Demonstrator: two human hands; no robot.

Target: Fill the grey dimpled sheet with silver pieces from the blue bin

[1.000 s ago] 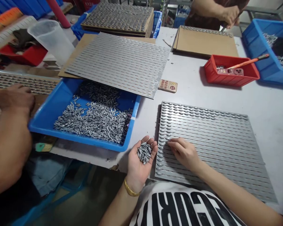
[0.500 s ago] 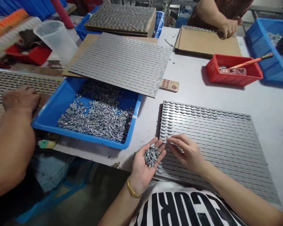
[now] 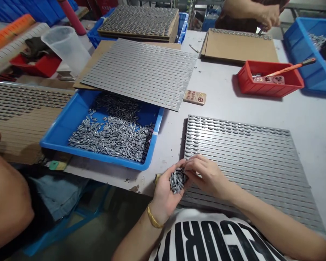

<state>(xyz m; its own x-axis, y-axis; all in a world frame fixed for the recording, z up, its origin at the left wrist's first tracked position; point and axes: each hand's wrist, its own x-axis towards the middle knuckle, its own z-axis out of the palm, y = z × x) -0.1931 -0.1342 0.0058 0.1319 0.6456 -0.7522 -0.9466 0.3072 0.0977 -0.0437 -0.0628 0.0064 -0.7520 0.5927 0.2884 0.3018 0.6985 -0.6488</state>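
Observation:
My left hand is palm up and cupped around a heap of small grey spindle-shaped metal pieces. My right hand has its fingertips drawn together at the heap's upper edge; whether a piece is pinched between them is hidden. Beneath and beside both hands lies a grooved metal plate. Similar pieces sit in its grooves along the far rows and down the left side. A blue tray to the left holds many loose pieces of the same kind.
Another grooved plate rests across the blue tray's back. A red bin with an orange-handled tool stands at the right, beyond a small printed card. One co-worker's arm is at the left; another's hand works over cardboard.
My right hand has moved left from the plate's grooves to the heap in my left palm. The left co-worker's hand has drawn back toward the left edge; the far co-worker's hand has lifted.

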